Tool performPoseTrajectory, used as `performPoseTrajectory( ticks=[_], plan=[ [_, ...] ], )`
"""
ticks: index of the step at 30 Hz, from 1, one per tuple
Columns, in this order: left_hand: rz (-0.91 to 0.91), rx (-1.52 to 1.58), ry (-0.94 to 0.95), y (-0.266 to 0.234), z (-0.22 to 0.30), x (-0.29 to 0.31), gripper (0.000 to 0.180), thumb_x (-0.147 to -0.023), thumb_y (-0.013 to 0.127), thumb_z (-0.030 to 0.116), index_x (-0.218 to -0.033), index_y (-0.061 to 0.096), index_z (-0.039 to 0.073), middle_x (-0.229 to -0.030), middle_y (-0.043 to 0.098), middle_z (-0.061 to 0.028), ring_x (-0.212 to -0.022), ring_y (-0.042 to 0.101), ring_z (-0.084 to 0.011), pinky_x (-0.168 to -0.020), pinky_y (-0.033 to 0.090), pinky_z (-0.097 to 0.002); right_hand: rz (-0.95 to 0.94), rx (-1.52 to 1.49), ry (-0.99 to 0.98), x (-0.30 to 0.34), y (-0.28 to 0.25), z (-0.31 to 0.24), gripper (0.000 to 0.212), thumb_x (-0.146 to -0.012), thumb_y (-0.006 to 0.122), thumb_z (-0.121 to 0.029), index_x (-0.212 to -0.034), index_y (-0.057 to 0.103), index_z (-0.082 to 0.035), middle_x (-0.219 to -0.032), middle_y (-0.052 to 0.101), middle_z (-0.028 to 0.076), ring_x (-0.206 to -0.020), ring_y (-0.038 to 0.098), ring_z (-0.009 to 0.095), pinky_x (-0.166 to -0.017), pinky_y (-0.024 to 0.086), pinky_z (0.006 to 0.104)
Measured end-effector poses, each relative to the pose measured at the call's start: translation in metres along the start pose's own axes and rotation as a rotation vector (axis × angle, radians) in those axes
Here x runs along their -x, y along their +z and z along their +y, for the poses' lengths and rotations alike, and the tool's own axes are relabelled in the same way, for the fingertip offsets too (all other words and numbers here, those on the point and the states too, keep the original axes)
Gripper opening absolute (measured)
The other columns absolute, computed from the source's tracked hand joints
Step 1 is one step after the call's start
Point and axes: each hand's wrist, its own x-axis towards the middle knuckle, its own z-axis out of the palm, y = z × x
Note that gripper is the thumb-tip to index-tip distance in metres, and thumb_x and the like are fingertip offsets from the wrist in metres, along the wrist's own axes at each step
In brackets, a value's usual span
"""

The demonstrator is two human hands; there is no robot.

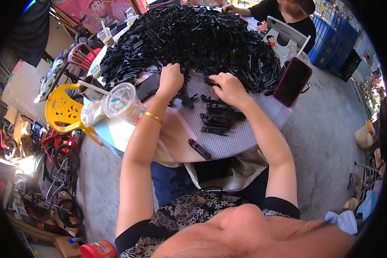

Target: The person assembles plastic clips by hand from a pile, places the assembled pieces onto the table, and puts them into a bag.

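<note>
A large heap of black plastic pieces [189, 38] covers the far half of the round table. My left hand [172, 78] is at the heap's near edge, fingers curled down and closed; what they grip is hidden. Just beside it lie a few loose black pieces [185, 99]. My right hand [228, 88] pinches a small black plastic piece [210, 81] between thumb and fingers. Below that hand, several long black parts [221, 117] lie side by side in a stack on the checked tablecloth [262, 129]. One more black part [199, 148] rests by the table's near edge.
A lidded plastic cup with a straw [119, 103] stands left of my left forearm, near a dark flat object [148, 87]. A phone [292, 81] is propped at the right edge. Across the table sits another person [299, 26]. A yellow chair [64, 107] touches the left side.
</note>
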Motion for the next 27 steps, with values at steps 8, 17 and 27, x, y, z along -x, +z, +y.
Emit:
performPoseTrajectory(
  ticks=[8, 17, 27],
  plan=[
    [-0.078, 0.039, 0.002, -0.008, 0.014, 0.005, 0.022, -0.069, 0.052, -0.001, -0.088, 0.061, -0.003, -0.088, 0.059, -0.0242, -0.084, 0.057, -0.0382, -0.078, 0.046, -0.0433, 0.23, -0.638, 0.19, -0.004, -0.002, 0.004, 0.048, -0.07, 0.063, -0.004, -0.118, 0.053, -0.005, -0.074, 0.06, 0.008, -0.064, 0.061, 0.014, -0.063, 0.05, 0.0273],
    [-0.178, 0.712, -0.199, -0.02, 0.007, -0.002, 0.026, -0.082, 0.058, 0.005, -0.107, 0.059, -0.002, -0.085, 0.063, -0.0055, -0.075, 0.056, -0.0089, -0.069, 0.045, -0.0214, 0.067, -1.12, 0.35, -0.008, -0.014, -0.005, 0.022, -0.08, 0.061, -0.002, -0.1, 0.053, 0.002, -0.079, 0.061, 0.007, -0.07, 0.062, 0.013, -0.064, 0.053, 0.0236],
    [-0.21, 1.113, -0.125, 0.001, 0.055, 0.016, 0.026, -0.079, 0.053, -0.007, -0.104, 0.058, -0.002, -0.091, 0.061, -0.0038, -0.083, 0.055, -0.0082, -0.075, 0.045, -0.0206, 0.17, -1.467, 0.447, -0.008, -0.003, -0.006, 0.017, -0.082, 0.064, -0.007, -0.096, 0.056, 0.001, -0.086, 0.063, 0.01, -0.071, 0.062, 0.013, -0.067, 0.054, 0.0245]
  ],
)
